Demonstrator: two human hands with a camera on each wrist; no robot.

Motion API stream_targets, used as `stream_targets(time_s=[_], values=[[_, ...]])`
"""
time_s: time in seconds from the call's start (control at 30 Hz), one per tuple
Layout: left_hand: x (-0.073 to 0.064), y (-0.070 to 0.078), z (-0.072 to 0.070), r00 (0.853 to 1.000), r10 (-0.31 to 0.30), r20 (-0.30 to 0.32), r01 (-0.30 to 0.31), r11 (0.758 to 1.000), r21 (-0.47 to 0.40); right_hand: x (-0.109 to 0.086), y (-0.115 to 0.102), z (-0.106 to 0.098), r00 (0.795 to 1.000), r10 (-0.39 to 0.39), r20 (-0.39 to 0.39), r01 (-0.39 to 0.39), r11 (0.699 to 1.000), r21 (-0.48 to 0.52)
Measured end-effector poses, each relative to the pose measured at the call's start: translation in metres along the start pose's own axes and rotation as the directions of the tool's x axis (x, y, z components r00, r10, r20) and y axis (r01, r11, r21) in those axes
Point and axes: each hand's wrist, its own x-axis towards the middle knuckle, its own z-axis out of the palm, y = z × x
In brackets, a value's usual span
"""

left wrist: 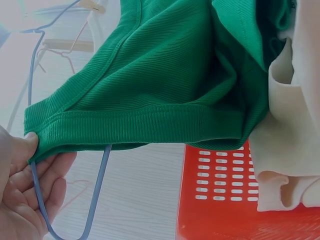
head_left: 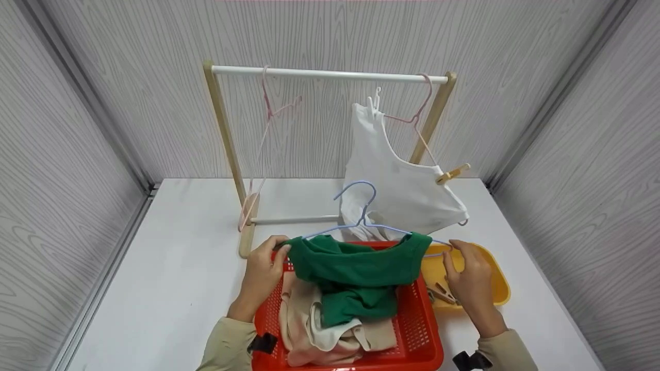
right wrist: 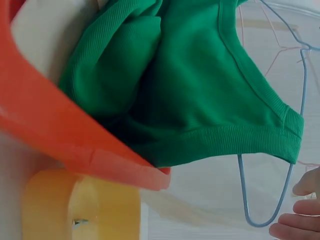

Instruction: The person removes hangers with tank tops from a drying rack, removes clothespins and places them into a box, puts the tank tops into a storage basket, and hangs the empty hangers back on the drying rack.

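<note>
A green ribbed tank top (head_left: 356, 270) is spread on a blue wire hanger (head_left: 363, 214), with each strap over one arm of it. My left hand (head_left: 262, 278) pinches the left strap between thumb and fingers, and in the left wrist view the hanger wire (left wrist: 95, 195) crosses in front of the fingers. At the other end, my right hand (head_left: 472, 278) has thumb and fingers spread apart, fingertips (right wrist: 300, 220) right beside the bare hanger tip in the right wrist view. The lower part of the top hangs bunched over the red basket (head_left: 430, 330).
Beige and white clothes (head_left: 309, 324) lie in the basket. A yellow tray (head_left: 495, 273) with clothespins (head_left: 441, 293) stands to its right. Behind is a rack (head_left: 330, 74) bearing a bare pink hanger (head_left: 268, 103) and a white top (head_left: 399, 188) held by a wooden clothespin (head_left: 452, 174) and white clip (head_left: 375, 102).
</note>
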Motion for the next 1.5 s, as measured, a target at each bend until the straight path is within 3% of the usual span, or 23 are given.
stream_targets(time_s=[0.33,0.53,0.87,1.5], values=[[-0.001,0.002,0.000,1.000,-0.009,0.013,0.009,1.000,0.008,0.008,-0.008,0.008,0.984,-0.110,0.138,0.094,0.989,0.116],[-0.001,0.003,0.000,1.000,-0.015,0.021,0.014,1.000,0.008,0.012,-0.010,0.015,0.972,-0.157,0.176,0.123,0.974,0.189],[-0.002,0.002,0.000,0.999,-0.015,0.031,0.015,1.000,0.007,0.013,-0.012,0.018,0.971,-0.176,0.162,0.139,0.966,0.217],[0.005,0.009,-0.004,0.994,0.110,-0.011,-0.110,0.993,0.033,0.014,-0.021,0.020,0.972,-0.223,0.074,0.199,0.949,0.245]])
